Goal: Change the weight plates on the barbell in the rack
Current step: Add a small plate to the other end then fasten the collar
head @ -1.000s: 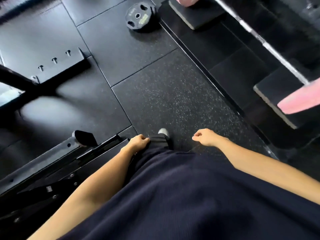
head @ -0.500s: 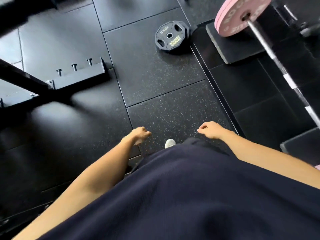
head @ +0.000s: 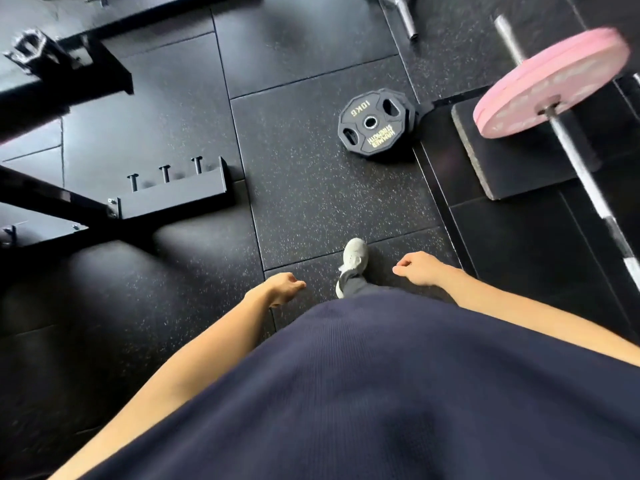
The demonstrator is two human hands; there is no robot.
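Your left hand (head: 281,288): fingers loosely curled, empty
Your right hand (head: 419,268): the same
Black 10 kg plate (head: 375,122): flat on floor ahead — just beside the pink-plated steel barbell (head: 568,140)

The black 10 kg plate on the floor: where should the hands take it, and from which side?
The black plate lies flat on the rubber floor, with cut-out grip holes through its face. Probably best to come from above, hook fingers through one hole, tilt the plate onto its edge, then take the opposite rim. Left hand and right hand are both empty.
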